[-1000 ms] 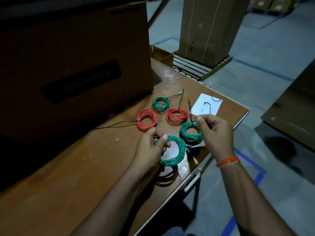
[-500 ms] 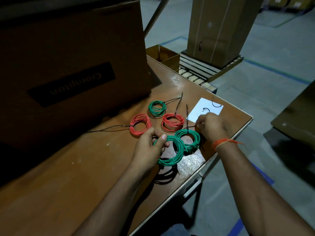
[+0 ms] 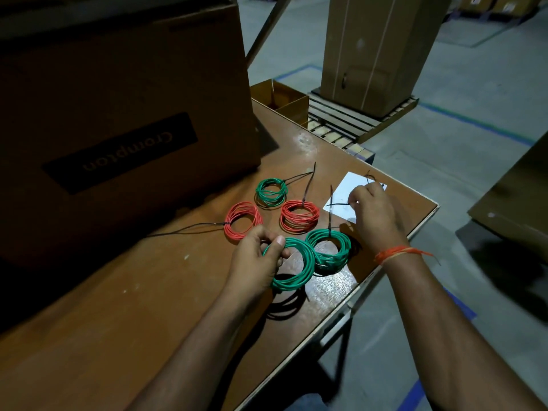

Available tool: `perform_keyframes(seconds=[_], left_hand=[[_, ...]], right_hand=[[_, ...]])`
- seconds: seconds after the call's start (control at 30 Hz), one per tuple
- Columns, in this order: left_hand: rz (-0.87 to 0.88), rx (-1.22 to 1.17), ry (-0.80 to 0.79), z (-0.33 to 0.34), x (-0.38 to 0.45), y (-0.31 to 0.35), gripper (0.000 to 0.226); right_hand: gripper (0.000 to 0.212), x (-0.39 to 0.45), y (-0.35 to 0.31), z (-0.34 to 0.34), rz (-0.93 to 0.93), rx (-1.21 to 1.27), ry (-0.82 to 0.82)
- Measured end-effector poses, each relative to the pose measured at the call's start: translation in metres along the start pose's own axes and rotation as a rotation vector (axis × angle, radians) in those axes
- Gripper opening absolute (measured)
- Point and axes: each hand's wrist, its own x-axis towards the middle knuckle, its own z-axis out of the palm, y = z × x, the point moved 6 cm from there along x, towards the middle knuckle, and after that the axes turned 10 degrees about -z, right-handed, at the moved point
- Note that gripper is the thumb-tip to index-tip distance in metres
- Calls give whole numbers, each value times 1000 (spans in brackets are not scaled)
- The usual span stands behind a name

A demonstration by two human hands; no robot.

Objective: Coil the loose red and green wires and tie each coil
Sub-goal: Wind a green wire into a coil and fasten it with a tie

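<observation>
**Green coil untied, one hand from springing loose**

Green coil [image 3: 292,264] hung just above the counter [image 3: 118,321] near its right edge, pinched in the left hand [image 3: 256,259]. Right hand [image 3: 372,209] reached far over the white sheet [image 3: 341,203], fingers nipping a black tie [image 3: 336,205]. Slacken that pinch and the loops could spring apart. Fingertips hid the tie's end; dim light blurred the rest.

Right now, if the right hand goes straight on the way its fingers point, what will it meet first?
The right hand points away over the white paper, pinching a black tie. Going on, it would probably meet the small curled black tie at the paper's far edge; depth is unclear.
</observation>
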Motion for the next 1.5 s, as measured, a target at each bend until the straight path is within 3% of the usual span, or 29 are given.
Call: perform_keyframes(seconds=[0.17, 0.23, 0.4, 0.5, 0.6, 0.73, 1.13, 1.3, 1.5], left_hand=[[12, 4, 8, -6, 2, -3, 18], [12, 2, 22, -9, 3, -3, 18], [17, 40, 127, -28, 7, -10, 18], [5, 39, 211, -40, 8, -18, 18], [-6, 84, 296, -52, 11, -24, 17], [-3, 130, 398, -71, 7, -25, 18], [90, 305, 520, -107, -16, -24, 22], [106, 246, 429, -117, -17, -34, 20], [-139, -76, 295, -127, -21, -70, 16]], right_hand=[[10, 5, -14, -17, -6, 167, 142], [8, -4, -22, -22, 51, 409, 192], [16, -31, -74, -21, 202, 1318, 102], [19, -47, -107, -24, 189, 1535, 1], [19, -57, -127, -23, 162, 1527, -71], [14, -59, -141, -15, 124, 1283, -128], [12, -65, -180, 21, 134, 980, -137], [13, -68, -206, 36, 7, 909, -108], [12, -98, -231, 56, -115, 855, 49]])
